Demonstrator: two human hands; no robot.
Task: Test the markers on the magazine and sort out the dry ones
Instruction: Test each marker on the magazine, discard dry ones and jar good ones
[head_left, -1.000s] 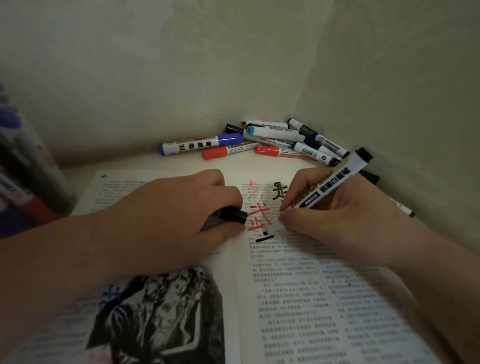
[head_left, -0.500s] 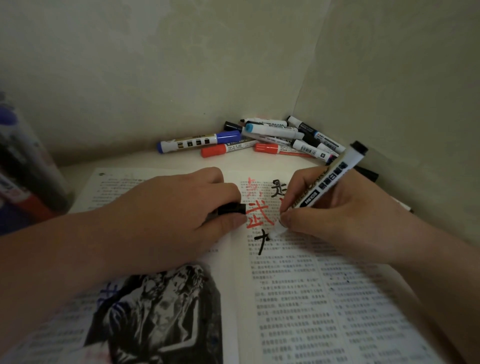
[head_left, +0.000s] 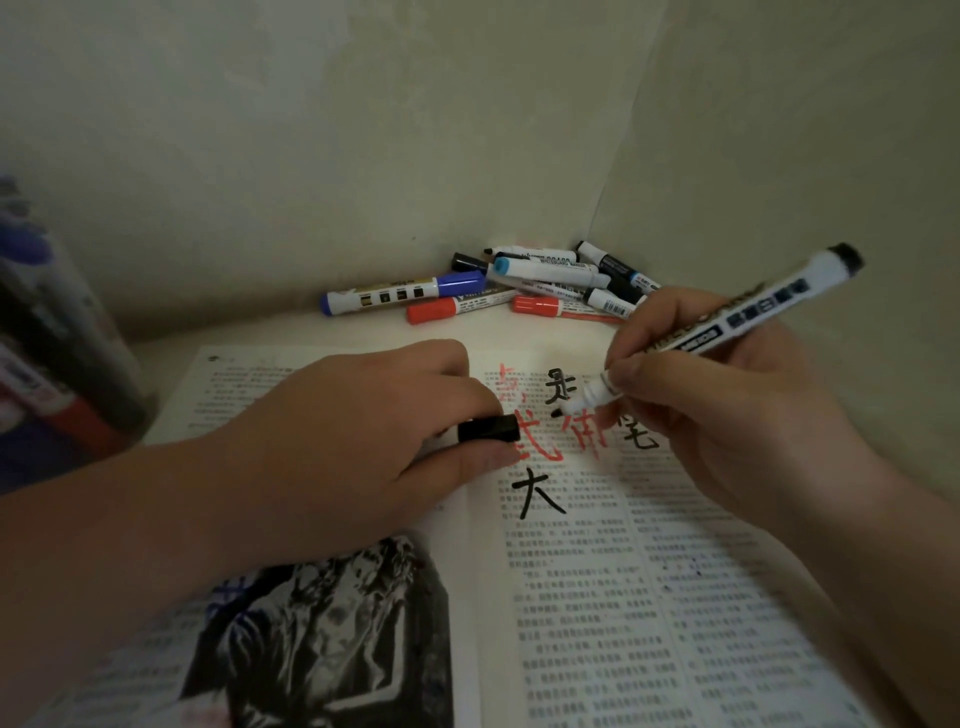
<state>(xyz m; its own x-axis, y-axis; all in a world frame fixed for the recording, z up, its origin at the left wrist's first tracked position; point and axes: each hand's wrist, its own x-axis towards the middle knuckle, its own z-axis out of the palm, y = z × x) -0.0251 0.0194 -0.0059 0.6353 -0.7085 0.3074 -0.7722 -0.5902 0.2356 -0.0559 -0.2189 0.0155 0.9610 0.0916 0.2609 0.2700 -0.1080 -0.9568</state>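
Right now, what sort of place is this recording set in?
Probably a desk pushed into a room corner, perhaps at home: two plain walls meet behind a pale tabletop, an open magazine lies on it, and a heap of markers sits against the corner.

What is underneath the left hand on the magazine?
The left hand pinches a black cap and lies on the open magazine. What the page holds directly beneath the hand is covered, as is part of the red writing.
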